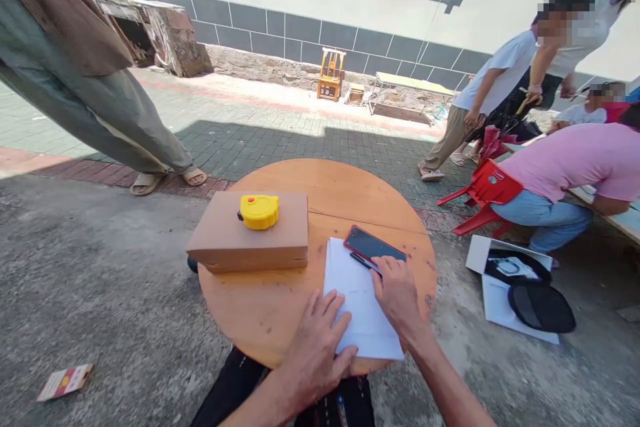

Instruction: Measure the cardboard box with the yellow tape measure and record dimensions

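Observation:
White sheets of paper lie on the round wooden table in front of me. My left hand rests on their left edge, palm down with fingers apart, holding nothing. On the right side of the sheets, my right hand has its thumb and fingers closed at the near end of a black pen. The pen lies low over the paper, its other end pointing left and away. A phone with a red edge lies just beyond, partly covered by my right fingertips.
A brown cardboard box stands on the table's left, with a yellow tape measure on top. Right of the table, an opened white box with a black case lies on the ground. A person sits on a red chair; others stand nearby.

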Tool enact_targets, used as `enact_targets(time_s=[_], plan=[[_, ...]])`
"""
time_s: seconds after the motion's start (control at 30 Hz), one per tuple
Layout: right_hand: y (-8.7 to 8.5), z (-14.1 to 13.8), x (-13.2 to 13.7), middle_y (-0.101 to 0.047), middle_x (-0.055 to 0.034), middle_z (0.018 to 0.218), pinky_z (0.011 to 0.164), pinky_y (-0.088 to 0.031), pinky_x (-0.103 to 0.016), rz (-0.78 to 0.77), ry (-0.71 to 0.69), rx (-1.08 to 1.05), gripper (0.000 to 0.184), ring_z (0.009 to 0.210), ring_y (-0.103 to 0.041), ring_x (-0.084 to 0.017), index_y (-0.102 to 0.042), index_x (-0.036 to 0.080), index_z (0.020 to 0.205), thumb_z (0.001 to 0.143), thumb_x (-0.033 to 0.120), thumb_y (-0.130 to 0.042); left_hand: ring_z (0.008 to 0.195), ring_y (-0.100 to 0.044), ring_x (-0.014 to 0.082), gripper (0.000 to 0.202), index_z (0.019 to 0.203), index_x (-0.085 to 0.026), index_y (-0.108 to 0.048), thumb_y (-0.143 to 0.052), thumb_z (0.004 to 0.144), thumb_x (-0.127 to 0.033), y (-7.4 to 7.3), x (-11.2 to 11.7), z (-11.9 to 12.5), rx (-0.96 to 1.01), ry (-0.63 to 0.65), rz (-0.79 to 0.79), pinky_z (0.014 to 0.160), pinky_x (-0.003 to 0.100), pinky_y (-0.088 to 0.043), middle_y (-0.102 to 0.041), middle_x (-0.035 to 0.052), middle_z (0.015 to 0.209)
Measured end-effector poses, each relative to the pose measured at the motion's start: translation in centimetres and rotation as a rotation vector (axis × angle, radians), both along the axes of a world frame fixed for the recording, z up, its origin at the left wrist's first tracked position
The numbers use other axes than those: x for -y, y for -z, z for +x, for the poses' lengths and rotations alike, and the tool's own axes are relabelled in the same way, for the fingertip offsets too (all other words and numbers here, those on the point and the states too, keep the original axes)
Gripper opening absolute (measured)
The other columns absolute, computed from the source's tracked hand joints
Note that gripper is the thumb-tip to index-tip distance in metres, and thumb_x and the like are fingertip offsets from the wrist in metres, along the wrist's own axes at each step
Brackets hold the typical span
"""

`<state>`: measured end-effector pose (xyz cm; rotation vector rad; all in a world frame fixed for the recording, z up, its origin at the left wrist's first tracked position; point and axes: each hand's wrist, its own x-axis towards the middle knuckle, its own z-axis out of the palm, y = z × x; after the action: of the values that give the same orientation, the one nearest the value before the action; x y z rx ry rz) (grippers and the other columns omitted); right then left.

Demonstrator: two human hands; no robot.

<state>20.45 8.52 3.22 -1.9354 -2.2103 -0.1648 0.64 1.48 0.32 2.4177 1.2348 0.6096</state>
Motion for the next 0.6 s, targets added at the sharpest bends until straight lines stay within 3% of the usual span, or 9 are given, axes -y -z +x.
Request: enact_targets(time_s=[0.1,0.27,0.43,0.6], plan=[[0.6,1.5,0.9,-0.068,-0.0071,0.104,0.082,-0.041,-0.034,-0.006,-0.012,0.005,0.019,0.095,-0.058,-0.024,-0.066,0.017,0.110,0.093,0.016,-0.058,0.138,-0.042,0.0333,0.040,0.122,-0.020,-0.062,-0.061,0.087,-0.040,0.0,0.1,0.0,-0.012,-0.023,-0.002,0.117,0.058,-0.029,-0.051,0.0137,0.146],[1.8,1.5,0.9,-0.068,-0.0075,0.107,0.081,-0.038,-0.035,0.041,-0.009,0.014,0.020,0.096,-0.057,-0.025,-0.066,0.019,0.112,0.093,0.019,-0.057,0.144,-0.030,0.0415,0.063,0.139,-0.019,-0.052,-0.067,0.081,-0.035,0.1,0.6,-0.1,-0.117,-0.064,-0.048,0.114,0.063,-0.031,-0.034,0.0204,0.156],[2.6,1.7,-0.6,-0.069,-0.0076,0.099,0.076,-0.036,-0.035,0.093,-0.019,0.015,0.018,0.089,-0.057,-0.025,-0.069,0.020,0.102,0.097,0.021,-0.052,0.146,-0.027,0.0390,0.060,0.141,-0.021,-0.051,-0.058,0.088,-0.047,0.2,0.5,0.4,-0.111,-0.078,-0.073,0.116,0.057,-0.031,-0.033,0.0181,0.157],[2.6,2.8,-1.6,-0.069,-0.0086,0.099,0.077,-0.035,-0.036,0.119,-0.014,0.027,0.020,0.090,-0.056,-0.025,-0.069,0.019,0.104,0.097,0.020,-0.050,0.145,-0.029,0.0385,0.059,0.139,-0.021,-0.053,-0.060,0.087,-0.049,0.3,-0.9,2.0,-0.071,-0.096,-0.033,0.116,0.059,-0.029,-0.037,0.0172,0.155]])
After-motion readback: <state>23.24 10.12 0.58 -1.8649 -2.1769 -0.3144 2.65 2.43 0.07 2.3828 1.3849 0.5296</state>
